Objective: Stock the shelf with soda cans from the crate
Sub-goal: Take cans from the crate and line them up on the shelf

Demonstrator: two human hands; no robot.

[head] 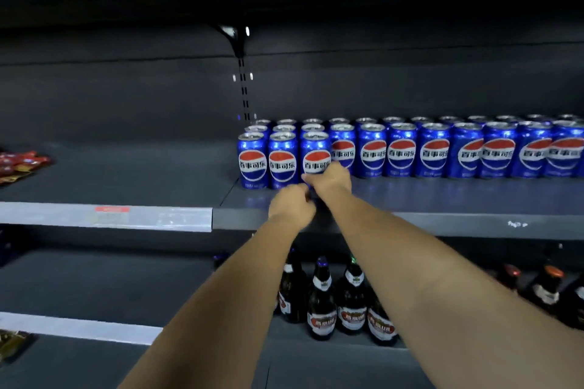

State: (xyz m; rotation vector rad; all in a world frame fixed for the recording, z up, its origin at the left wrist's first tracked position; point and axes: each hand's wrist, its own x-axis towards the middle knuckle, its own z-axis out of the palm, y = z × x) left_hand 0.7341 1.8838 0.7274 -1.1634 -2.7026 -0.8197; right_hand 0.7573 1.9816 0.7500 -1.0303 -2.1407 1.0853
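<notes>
Dark grey metal shelving fills the view, and both bare forearms reach to the front of the middle shelf (410, 196). Right hand (330, 178): fingers curled across the lower front of a can (316, 148), thumb raised beside its right wall; the hand grips the can at its base. Left hand (292, 204): fingers curled, knuckles just beside the right hand's; a sliver of blue shows between the two hands, and it cannot be told whether this hand holds anything. The gripped can is a glossy blue cylinder with a silver lid and a red, white and blue round logo; it stands upright as the third in the front row, touching its left neighbour. The other cans (401, 151), identical in form, stand in rows running right to the frame edge and back toward the rear panel. A slotted upright rail (243, 88) rises behind the leftmost column. A pale label strip (107, 216) edges the shelf section to the left, where red packets (22, 163) lie. Below, dark glass bottles (320, 303) stand upright, partly hidden by the forearms.
</notes>
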